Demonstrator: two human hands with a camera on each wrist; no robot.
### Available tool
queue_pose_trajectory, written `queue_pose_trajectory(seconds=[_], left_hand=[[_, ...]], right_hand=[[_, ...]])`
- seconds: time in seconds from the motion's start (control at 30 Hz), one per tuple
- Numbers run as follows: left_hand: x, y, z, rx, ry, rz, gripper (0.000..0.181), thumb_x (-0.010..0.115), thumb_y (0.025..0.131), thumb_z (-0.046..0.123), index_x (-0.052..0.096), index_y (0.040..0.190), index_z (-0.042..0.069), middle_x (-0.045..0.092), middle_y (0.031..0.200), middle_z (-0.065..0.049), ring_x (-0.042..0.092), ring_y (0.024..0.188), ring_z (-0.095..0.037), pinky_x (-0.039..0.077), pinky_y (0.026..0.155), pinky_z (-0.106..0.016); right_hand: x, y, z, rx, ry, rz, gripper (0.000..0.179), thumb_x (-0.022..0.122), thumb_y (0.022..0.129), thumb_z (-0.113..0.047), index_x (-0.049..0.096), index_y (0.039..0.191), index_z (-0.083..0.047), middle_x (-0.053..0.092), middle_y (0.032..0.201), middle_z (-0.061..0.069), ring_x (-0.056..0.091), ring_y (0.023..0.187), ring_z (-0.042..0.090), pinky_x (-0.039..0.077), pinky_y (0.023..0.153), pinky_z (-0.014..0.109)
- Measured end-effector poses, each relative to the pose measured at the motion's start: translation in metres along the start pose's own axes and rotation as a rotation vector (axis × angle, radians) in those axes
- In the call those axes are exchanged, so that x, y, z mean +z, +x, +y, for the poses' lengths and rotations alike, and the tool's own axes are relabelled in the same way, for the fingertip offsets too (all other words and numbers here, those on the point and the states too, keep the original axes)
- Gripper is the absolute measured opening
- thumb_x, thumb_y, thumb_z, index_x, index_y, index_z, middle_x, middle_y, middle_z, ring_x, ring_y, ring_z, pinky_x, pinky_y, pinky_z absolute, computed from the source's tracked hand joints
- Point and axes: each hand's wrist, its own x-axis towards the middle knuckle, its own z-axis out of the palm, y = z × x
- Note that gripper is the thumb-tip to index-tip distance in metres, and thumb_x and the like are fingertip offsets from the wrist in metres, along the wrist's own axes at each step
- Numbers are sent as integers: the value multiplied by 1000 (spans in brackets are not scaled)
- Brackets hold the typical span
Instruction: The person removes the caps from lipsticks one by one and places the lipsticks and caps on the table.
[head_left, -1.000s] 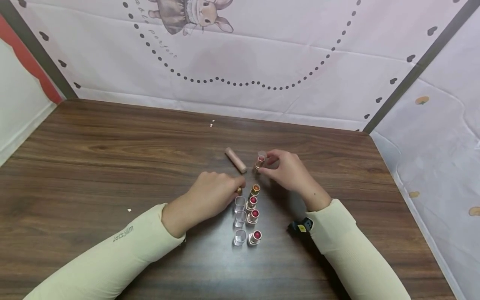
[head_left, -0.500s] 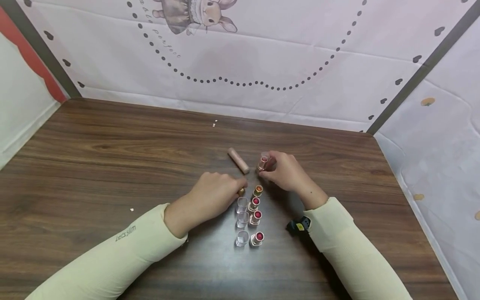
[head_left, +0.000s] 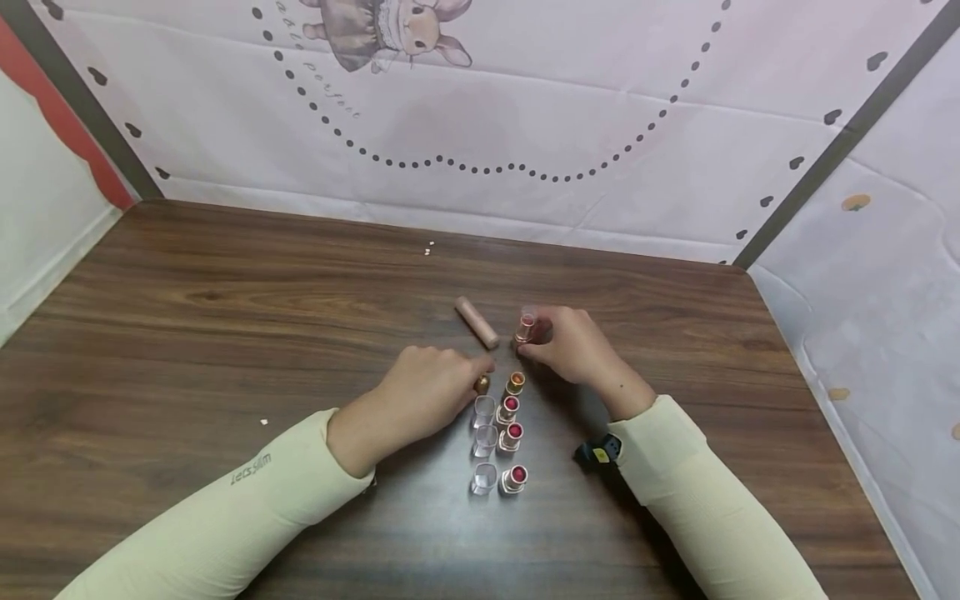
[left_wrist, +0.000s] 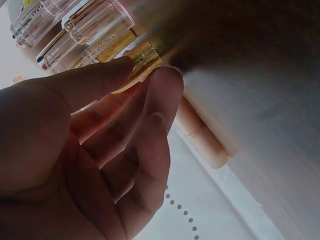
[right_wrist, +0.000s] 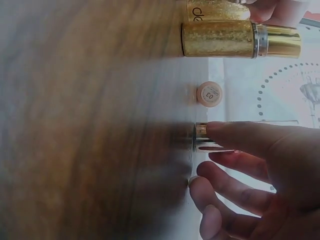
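Observation:
My left hand (head_left: 423,387) pinches a gold glittery lipstick cap (left_wrist: 145,57) between thumb and fingers, upright on the table. Just right of it stands an uncapped gold lipstick (head_left: 515,383) with an orange tip; its glitter case (right_wrist: 217,40) shows large in the right wrist view. Farther back, my right hand (head_left: 573,343) holds a red-tipped lipstick (head_left: 526,327) by thumb and fingers, its shiny base (right_wrist: 201,134) low at the tabletop. A clear cap (head_left: 529,311) overlaps the top of that lipstick. The right hand's other fingers are loosely bent.
Nearer the body, several clear caps (head_left: 484,478) stand in a column beside uncapped red lipsticks (head_left: 514,479). A pinkish-beige tube (head_left: 476,322) lies between and beyond the hands. White scraps (head_left: 264,422) dot the wooden table (head_left: 247,292). A printed cloth (head_left: 525,100) hangs behind.
Both hands keep their holds and stay nearly in place. The head view shifts slightly.

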Motion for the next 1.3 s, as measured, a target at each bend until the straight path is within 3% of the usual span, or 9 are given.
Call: queue_pose_trajectory(seconds=[0.4,0.73,1.03,1.17,1.3], left_hand=[[0,-1,1,-1,13,36,15,67,95,26,70,108,19,72,77,-3,66,62,-25,45,47,-42],[-9,-4,10,-27,49,72,25,64,94,25,69,117,19,70,74,-1,55,51,-19,37,42,-37],[-25,-9,18,-82,27,212,35,67,93,41,66,120,18,71,79,4,59,53,-14,37,42,-32],[-28,-10,19,-59,-2,298,47,69,91,49,63,125,17,74,86,5,63,55,-13,36,41,-28],[-27,-9,20,-19,-32,355,52,71,89,49,61,128,16,75,91,3,57,51,-11,34,41,-26]], right_hand=[[-9,-18,-1,-22,10,95,19,78,87,-25,72,102,-17,73,85,1,64,69,13,49,63,30],[-16,-45,-7,-13,55,120,14,76,85,-19,68,95,-14,76,95,3,73,82,18,58,69,34],[-17,-59,-26,-90,29,108,22,77,82,-19,69,102,-16,75,88,-3,68,71,9,53,61,26],[-16,-64,-33,-141,8,105,21,78,82,-19,70,100,-16,73,82,-4,66,66,8,50,58,24],[-17,-69,-37,-174,-2,117,20,78,81,-18,70,99,-16,73,81,-4,65,65,7,50,58,22]])
